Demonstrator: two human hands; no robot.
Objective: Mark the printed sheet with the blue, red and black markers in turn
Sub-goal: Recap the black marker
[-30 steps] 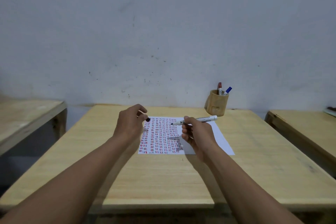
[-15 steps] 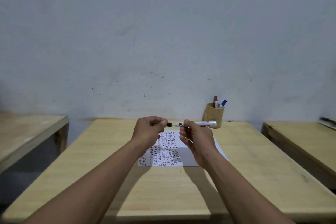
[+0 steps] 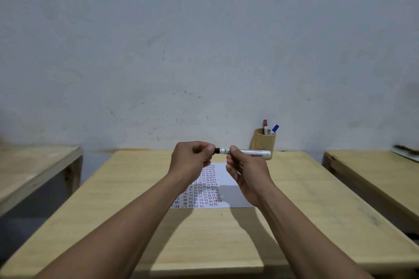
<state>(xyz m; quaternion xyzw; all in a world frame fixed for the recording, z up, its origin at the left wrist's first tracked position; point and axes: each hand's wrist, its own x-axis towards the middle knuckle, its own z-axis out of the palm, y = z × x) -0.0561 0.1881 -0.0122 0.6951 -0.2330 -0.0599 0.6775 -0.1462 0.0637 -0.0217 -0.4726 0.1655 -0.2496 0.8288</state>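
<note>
**Marker held level between both hands, cap end to the left**

Marker (image 3: 246, 152) lies level in the air above the far half of the desk (image 3: 294, 199), its long axis running left to right across the view. The right hand (image 3: 246, 174) pinches the white barrel near its left third, thumb and forefinger closed on it, the other fingers curled loosely below. The left hand (image 3: 192, 161) meets the black end, its thumb and forefinger pressed together on the cap (image 3: 217, 150); whether the cap is fully seated or partly off cannot be told. So the cap points straight at the left fingers, and any push or pull has to run along the barrel's axis, sideways, with the right hand as the anchor.

The sheet (image 3: 223, 179) lies flat on the desk beneath and just in front of the hands, white paper with rows of short red and dark dashes on its left part and a bare strip on the right. The barrel is smooth, round plastic with dark print. The red marker (image 3: 264, 125) and the blue marker (image 3: 275, 128) stand tips up in a round wooden cup (image 3: 264, 144) at the far edge, just behind the held barrel's right end. The desk is pale wood with a fine straight grain; the wall behind is rough and scuffed.

As the other two colours are back in the cup, this looks like the last marker's turn.
</note>
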